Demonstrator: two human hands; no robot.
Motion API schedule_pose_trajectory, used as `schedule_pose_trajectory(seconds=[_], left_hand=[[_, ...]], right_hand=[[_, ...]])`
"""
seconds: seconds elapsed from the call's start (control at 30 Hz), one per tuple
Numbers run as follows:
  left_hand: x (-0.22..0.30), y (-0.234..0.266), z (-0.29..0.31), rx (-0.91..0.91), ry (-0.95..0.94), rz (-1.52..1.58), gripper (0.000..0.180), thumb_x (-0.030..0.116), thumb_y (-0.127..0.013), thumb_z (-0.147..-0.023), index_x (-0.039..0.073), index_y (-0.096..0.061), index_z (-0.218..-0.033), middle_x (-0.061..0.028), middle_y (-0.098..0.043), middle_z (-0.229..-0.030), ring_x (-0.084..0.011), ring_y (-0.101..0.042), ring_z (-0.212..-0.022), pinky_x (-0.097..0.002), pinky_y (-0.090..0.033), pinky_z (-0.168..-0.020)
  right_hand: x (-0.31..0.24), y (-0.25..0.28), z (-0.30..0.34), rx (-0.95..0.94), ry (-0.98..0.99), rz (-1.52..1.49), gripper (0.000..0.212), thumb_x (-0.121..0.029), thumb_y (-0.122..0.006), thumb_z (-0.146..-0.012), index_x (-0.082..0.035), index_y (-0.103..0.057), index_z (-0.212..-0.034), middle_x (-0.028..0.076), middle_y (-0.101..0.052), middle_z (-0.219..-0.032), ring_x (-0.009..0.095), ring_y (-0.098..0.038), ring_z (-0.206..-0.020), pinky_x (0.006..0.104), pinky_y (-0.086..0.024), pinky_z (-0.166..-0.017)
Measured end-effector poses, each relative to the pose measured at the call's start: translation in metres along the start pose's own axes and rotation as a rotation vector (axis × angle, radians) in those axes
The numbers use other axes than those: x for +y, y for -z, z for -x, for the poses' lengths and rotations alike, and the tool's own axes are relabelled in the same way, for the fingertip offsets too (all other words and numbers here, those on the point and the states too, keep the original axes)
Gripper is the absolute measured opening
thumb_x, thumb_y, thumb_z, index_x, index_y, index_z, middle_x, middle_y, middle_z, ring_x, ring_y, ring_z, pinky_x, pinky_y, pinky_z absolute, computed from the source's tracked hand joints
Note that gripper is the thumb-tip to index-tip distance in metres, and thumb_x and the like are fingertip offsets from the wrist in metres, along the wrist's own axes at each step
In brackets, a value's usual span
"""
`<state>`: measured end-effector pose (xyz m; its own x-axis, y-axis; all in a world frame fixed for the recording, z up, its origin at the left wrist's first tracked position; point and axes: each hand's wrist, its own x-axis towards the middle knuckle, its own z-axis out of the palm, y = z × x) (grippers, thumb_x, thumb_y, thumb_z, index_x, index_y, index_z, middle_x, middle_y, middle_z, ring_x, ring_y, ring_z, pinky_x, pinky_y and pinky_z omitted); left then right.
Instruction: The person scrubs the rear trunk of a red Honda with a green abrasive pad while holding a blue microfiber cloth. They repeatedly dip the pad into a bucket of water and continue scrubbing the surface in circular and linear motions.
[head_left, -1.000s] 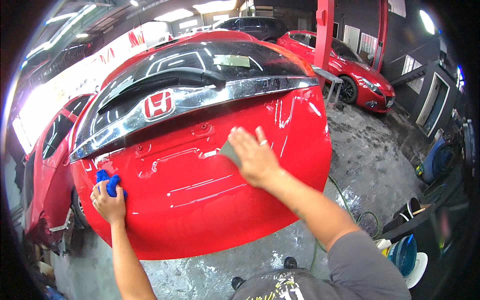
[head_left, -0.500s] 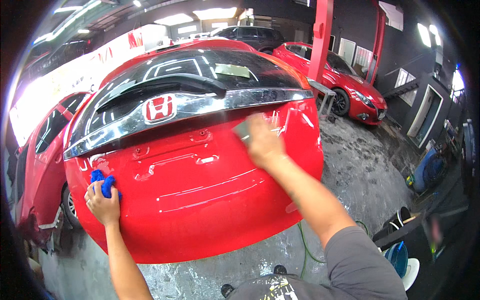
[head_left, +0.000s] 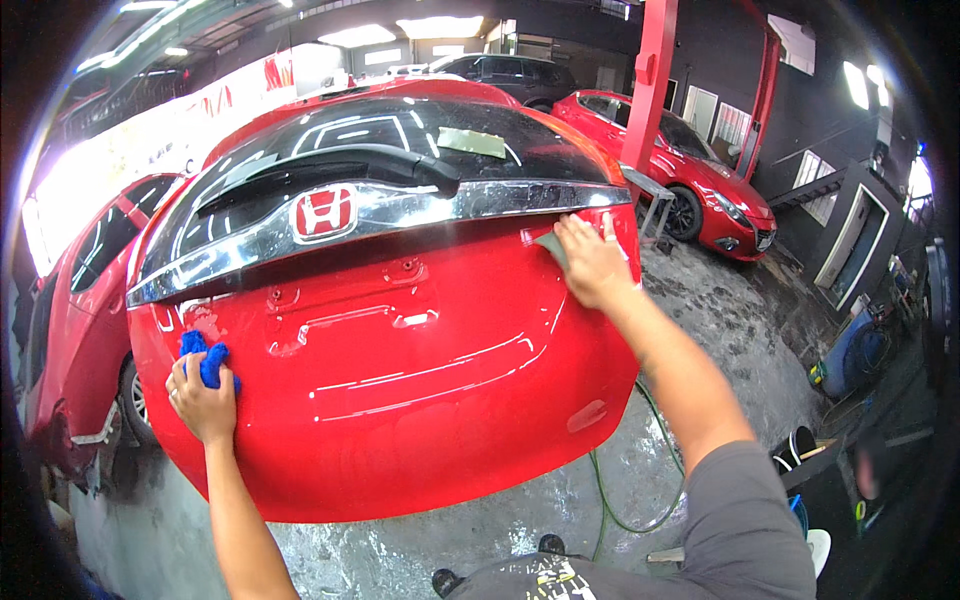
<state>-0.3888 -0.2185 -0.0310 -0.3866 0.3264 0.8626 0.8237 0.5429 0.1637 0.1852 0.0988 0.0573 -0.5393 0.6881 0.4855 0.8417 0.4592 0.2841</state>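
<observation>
A red car tailgate (head_left: 430,425) fills the middle, with a chrome strip (head_left: 420,210) across it below the dark rear window (head_left: 300,140). At its left side my left hand (head_left: 203,400) is closed round a crumpled blue cloth (head_left: 212,365), resting on the paint. My right hand (head_left: 592,260) presses a thin grey-green sheet, perhaps sandpaper (head_left: 551,245), against the panel at the upper right, just under the chrome. Most of that sheet hides beneath the fingers. A rear wiper (head_left: 370,160) lies over the window's lower part.
A red car (head_left: 700,185) stands at the back right beside a red lift post (head_left: 650,80). Another red car (head_left: 95,265) is close on the left. A green hose (head_left: 610,500) lies on the wet grey floor (head_left: 690,330). A blue tank (head_left: 850,350) stands far right.
My right hand has moved right across the panel with the grey-green sheet, from near the middle to the upper right edge. My left hand stays on the blue cloth.
</observation>
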Motion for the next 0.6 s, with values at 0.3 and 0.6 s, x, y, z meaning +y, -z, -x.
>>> schedule_pose_trajectory(seconds=[0.3, 0.6], left_hand=[[-0.010, 0.007, -0.002, 0.008, -0.002, -0.033, 0.037, 0.028, -0.082, -0.088, 0.015, -0.074, -0.122, -0.0097, -0.071, -0.134, -0.0406, -0.065, -0.128, -0.0560, -0.052, -0.109], [-0.005, 0.002, -0.001, 0.018, -0.018, -0.079, 0.035, 0.032, -0.081, -0.089, 0.017, -0.075, -0.120, -0.0093, -0.072, -0.131, -0.0402, -0.065, -0.125, -0.0550, -0.053, -0.107]], right_hand=[[-0.010, -0.011, 0.054, 0.091, 0.281, -0.054, 0.065, -0.018, -0.058, -0.102, -0.003, -0.051, -0.164, 0.019, -0.052, -0.172, 0.030, -0.047, -0.164, 0.0670, -0.026, -0.134], [-0.079, -0.012, 0.112, 0.080, 0.352, -0.270, 0.069, -0.018, -0.066, -0.093, -0.002, -0.056, -0.160, 0.021, -0.057, -0.167, 0.034, -0.051, -0.160, 0.0683, -0.022, -0.135]])
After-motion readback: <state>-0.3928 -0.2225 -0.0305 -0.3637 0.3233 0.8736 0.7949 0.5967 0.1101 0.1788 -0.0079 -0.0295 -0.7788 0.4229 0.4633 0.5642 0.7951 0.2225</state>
